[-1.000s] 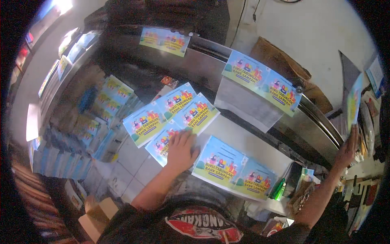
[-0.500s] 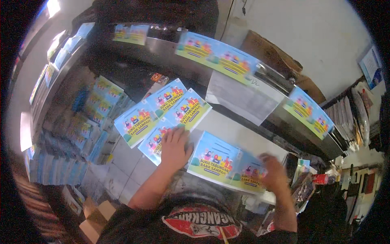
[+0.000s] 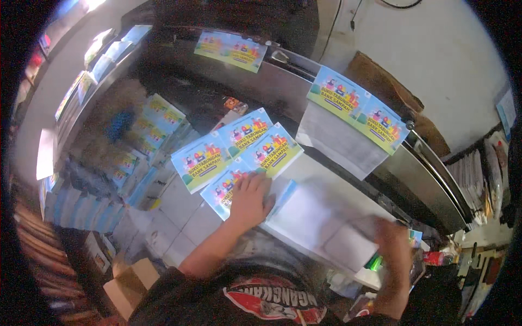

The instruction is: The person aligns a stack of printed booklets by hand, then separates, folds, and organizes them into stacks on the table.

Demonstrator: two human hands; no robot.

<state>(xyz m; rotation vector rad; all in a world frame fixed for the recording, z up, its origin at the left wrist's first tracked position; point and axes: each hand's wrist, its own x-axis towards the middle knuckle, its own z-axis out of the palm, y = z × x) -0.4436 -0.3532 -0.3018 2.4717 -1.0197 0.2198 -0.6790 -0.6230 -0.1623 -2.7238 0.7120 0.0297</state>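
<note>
My left hand (image 3: 250, 201) lies with fingers spread on overlapping printed sheets (image 3: 274, 153) in blue, yellow and green with cartoon figures. Just right of it, a plain white sheet (image 3: 321, 217) covers part of the pale work surface, with a narrow blue strip (image 3: 285, 196) along its left end. My right hand (image 3: 394, 239) is smeared by motion at that sheet's right end, so its fingers and anything in them cannot be made out. A small bright green thing (image 3: 374, 263) shows beside it.
A curved metal rail (image 3: 291, 77) arcs beyond the table, with printed sheets (image 3: 359, 108) on it and grey paper (image 3: 340, 142) hanging below. Stacks of booklets (image 3: 84, 209) stand at left. An open cardboard box (image 3: 130, 285) is low left; a red bottle (image 3: 433, 258) stands right.
White paper now shows where a printed sheet lay before my right hand. That hand has moved right. Sheets on the rail sit farther right; the rightmost no longer shows there. My left hand stays.
</note>
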